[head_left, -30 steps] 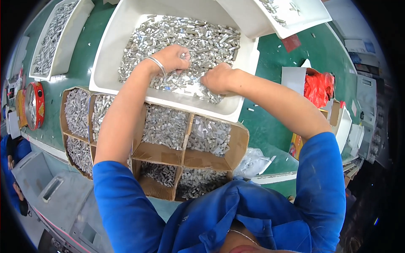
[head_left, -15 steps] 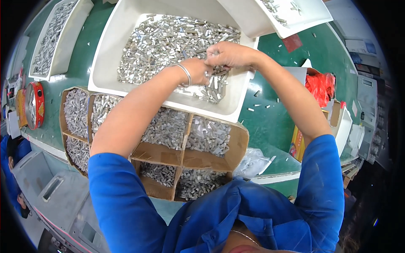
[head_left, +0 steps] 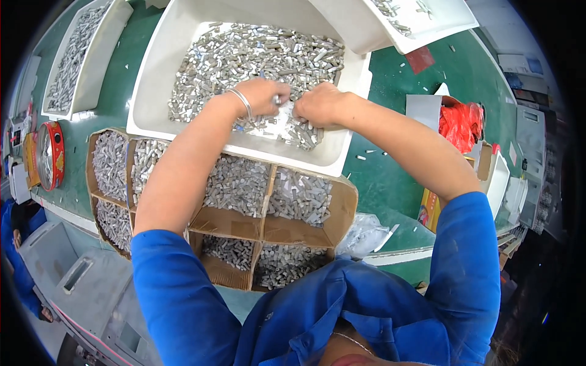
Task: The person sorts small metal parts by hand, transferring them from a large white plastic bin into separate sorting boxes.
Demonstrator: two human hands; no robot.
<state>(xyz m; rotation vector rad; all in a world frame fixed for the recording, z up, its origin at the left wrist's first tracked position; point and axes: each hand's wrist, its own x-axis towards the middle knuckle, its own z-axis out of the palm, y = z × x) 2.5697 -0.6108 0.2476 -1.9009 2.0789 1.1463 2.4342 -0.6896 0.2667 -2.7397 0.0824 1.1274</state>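
Both my hands are inside a large white bin (head_left: 143,97) whose floor is covered with small grey metallic pieces (head_left: 244,58), mostly short and cylinder-like. My left hand (head_left: 264,96), with a silver bangle at the wrist, is closed, and a small grey cylindrical piece (head_left: 278,99) shows at its fingertips. Just to its right, my right hand (head_left: 320,105) has its fingers curled down by the pieces; what they hold, if anything, is hidden. Between the hands a patch of the bin's white floor shows.
A divided cardboard box (head_left: 287,230) with sorted grey pieces stands nearest me. Another white bin (head_left: 409,39) overlaps the far right corner; a long white tray (head_left: 101,61) is far left. A red plastic bag (head_left: 462,127) and round red tin (head_left: 55,154) flank them on the green table (head_left: 390,201).
My hands, close together before, have moved apart. The left has shifted left, and the right has come lower, nearer me. More bare bin floor shows between them.
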